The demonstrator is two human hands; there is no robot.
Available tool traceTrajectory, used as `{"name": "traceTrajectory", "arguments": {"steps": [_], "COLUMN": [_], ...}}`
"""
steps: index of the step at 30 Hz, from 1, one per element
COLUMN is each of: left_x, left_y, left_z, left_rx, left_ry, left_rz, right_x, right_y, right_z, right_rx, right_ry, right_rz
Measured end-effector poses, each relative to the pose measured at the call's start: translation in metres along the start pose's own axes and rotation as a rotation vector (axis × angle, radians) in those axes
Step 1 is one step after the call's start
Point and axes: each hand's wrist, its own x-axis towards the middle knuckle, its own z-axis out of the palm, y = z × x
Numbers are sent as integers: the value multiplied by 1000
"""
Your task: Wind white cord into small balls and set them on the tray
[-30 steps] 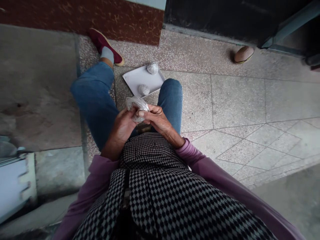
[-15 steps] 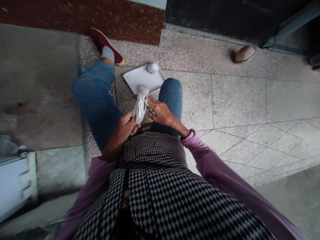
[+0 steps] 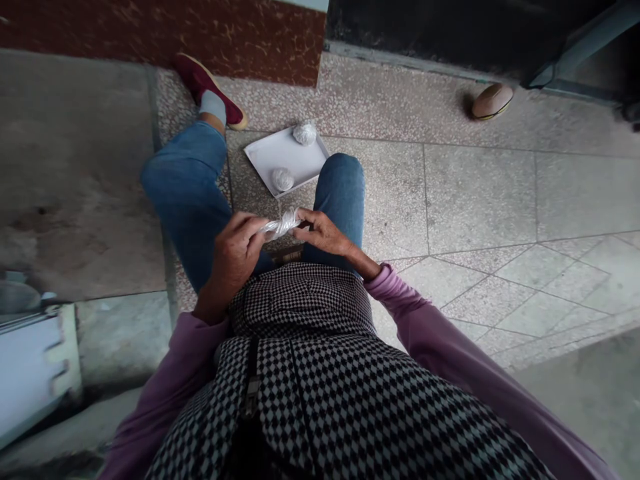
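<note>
A bundle of shiny white yarn [image 3: 284,225] is stretched sideways between my two hands, with strands wrapped around its middle. My left hand [image 3: 239,245] pinches its left end between thumb and fingers. At the other end, my right hand [image 3: 323,232] grips the bundle with thumb and forefinger. Just beyond my hands, one ball of white yarn [image 3: 283,179] rests at the near edge of a shallow white tray [image 3: 265,150]. A second yarn ball [image 3: 305,133] sits at the tray's far right corner. The tray lies on the floor between my legs.
My knees [image 3: 345,175] stand on both sides of the tray. A brownish rounded object [image 3: 493,102] lies on the tiled floor [image 3: 475,193] at the far right, by a dark doorway. White panels [image 3: 30,373] lean at the lower left, and a dark red wall base [image 3: 250,43] runs along the top.
The yarn bundle, which hung fanned out over the nearer ball, is now turned sideways and wrapped at its middle. My left hand has risen and turned over; the nearer ball is uncovered.
</note>
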Motion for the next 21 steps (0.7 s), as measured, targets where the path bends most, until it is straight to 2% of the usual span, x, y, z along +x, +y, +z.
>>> {"name": "traceTrajectory", "arguments": {"steps": [6, 9, 13, 15, 17, 21], "left_x": [3, 4, -5, -11, -13, -9], "left_y": [0, 10, 28, 31, 26, 1], "left_z": [0, 1, -1, 1, 8, 30], "left_rx": [133, -6, -295, -418, -514, -637], "left_ry": [-41, -113, -304, -327, -299, -203], "left_rz": [185, 140, -141, -254, -288, -236], "right_x": [-12, -15, -15, -15, -15, -15], "right_y": [10, 15, 22, 23, 21, 10], "right_z": [19, 26, 33, 36, 39, 46], "right_rx": [705, 920, 1070, 1084, 1084, 1097], "right_ry": [-209, -299, -322, -305, -273, -168], "right_rz": [230, 340, 408, 434, 448, 381]}}
